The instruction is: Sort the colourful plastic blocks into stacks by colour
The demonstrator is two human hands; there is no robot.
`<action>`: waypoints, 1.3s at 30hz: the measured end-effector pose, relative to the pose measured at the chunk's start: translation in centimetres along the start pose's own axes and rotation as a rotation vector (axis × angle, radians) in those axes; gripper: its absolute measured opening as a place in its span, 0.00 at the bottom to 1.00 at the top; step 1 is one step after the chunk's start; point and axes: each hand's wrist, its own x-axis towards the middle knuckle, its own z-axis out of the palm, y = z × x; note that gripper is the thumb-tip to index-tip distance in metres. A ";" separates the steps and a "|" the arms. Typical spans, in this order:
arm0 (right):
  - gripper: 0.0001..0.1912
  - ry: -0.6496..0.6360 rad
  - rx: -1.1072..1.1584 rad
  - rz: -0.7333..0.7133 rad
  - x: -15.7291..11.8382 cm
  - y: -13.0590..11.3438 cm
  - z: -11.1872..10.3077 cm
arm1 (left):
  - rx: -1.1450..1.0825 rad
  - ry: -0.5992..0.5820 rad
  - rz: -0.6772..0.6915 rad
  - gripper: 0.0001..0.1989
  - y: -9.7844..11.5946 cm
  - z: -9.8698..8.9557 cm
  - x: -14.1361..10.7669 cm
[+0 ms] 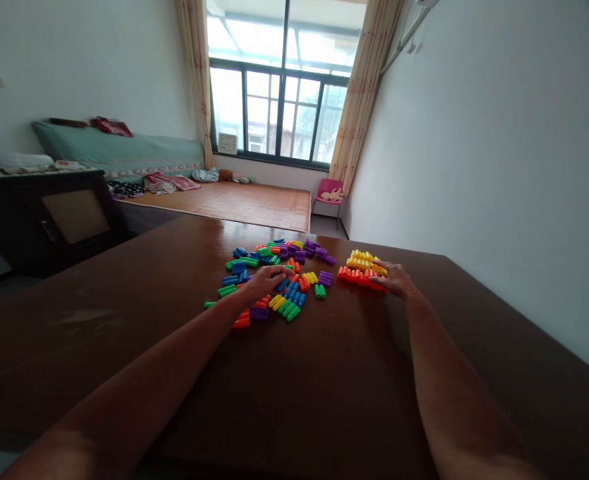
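My left hand [265,281] reaches into a loose heap of plastic building blocks, its fingers curled on a blue building block [281,285]. Around it lie ribbed pieces in several colours, among them green blocks [290,311], purple blocks [325,279] and yellow blocks [277,303]. Over to the right, my right hand [398,279] grips the right end of a joined block structure, with thumb and fingers apart around it. A long orange-red row [357,276] forms its near side, and yellow rows [361,259] rise behind. My right fingers hide part of that end.
The blocks rest on a glossy dark brown table [294,387]. Beyond its far edge are a low bed with a woven mat [244,203] and a pink chair [330,190] holding a soft toy. A dark cabinet [49,207] stands left; a white wall [499,167] runs along the right.
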 end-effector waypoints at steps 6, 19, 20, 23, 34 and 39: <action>0.24 0.161 0.001 -0.291 -0.8 -4.7 -0.5 | 0.023 0.003 0.014 0.17 -0.3 -0.1 0.1; 0.15 -0.212 0.316 -0.392 -1.5 -7.5 4.1 | 0.055 0.001 0.034 0.13 0.4 0.1 -0.2; 0.16 -0.204 0.305 -0.391 -1.5 -7.4 4.2 | 0.060 -0.005 0.036 0.13 0.4 0.1 -0.2; 0.17 -0.182 0.253 -0.372 -1.6 -6.9 4.3 | 0.084 -0.014 0.055 0.14 0.2 -0.1 -0.1; 0.14 -0.146 0.255 -0.358 -1.9 -7.3 4.9 | 0.879 0.055 0.358 0.14 -0.7 -0.8 -0.3; 0.14 -0.113 0.312 -0.467 -2.7 -10.2 5.2 | 1.126 0.117 0.339 0.15 0.1 -1.9 1.7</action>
